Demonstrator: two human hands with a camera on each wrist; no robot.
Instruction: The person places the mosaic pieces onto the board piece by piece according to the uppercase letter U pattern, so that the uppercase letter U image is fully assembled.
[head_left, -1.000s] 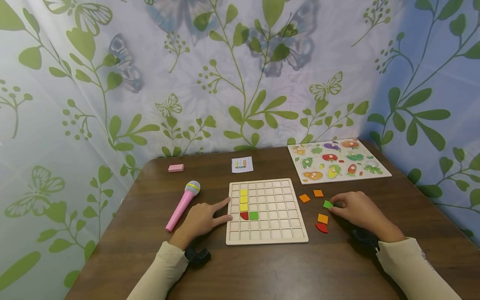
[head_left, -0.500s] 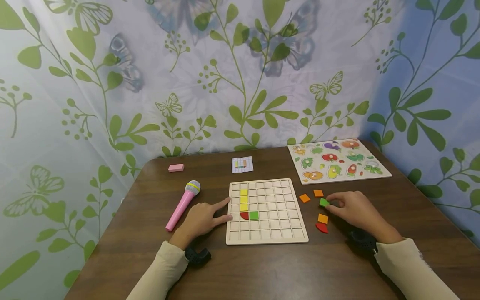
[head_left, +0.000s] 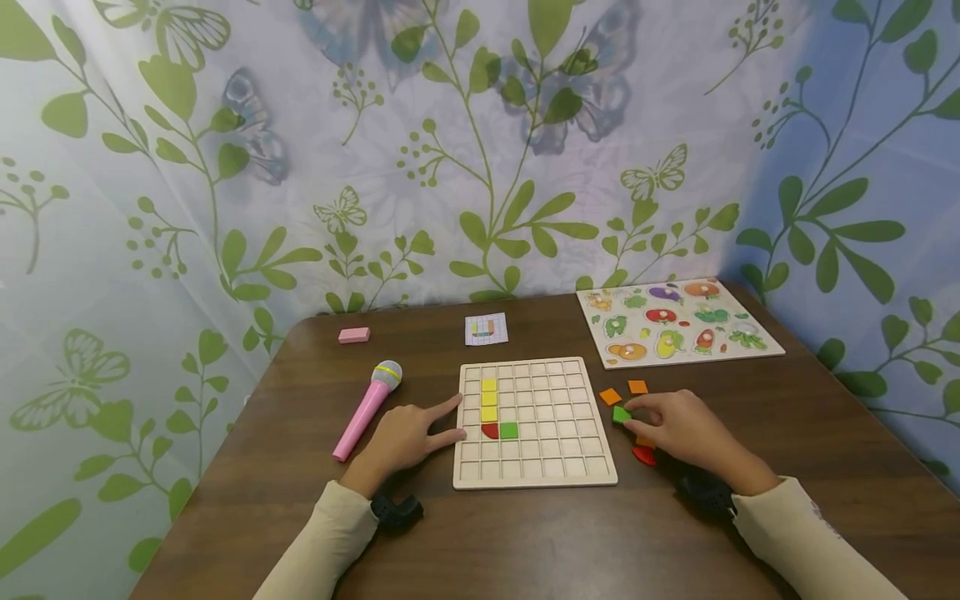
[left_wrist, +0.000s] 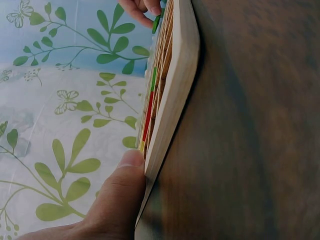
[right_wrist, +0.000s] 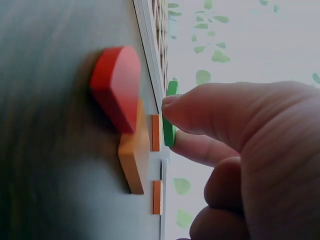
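My right hand (head_left: 693,435) pinches a green square tile (head_left: 621,415) between thumb and finger, just right of the gridded wooden board (head_left: 555,475). The right wrist view shows that green tile (right_wrist: 170,112) raised, clear of a red quarter-round piece (right_wrist: 117,85) and an orange tile (right_wrist: 132,160). On the board lie several yellow squares (head_left: 489,398) in a column, a red quarter piece (head_left: 490,431) below them and a green square (head_left: 509,430) beside it. Two spread fingers of my left hand (head_left: 401,437) touch the board's left edge; its thumb (left_wrist: 120,187) rests there in the left wrist view.
Two orange tiles (head_left: 637,387) lie right of the board. A pink microphone (head_left: 365,412) and a pink block (head_left: 354,335) are at the left. Behind the board lies a small patterned card (head_left: 486,329); a vegetable puzzle (head_left: 678,321) lies at the back right.
My right hand has moved left toward the board with the green tile, and now partly covers the orange tile by the red piece. My left hand has stayed at the board's edge.
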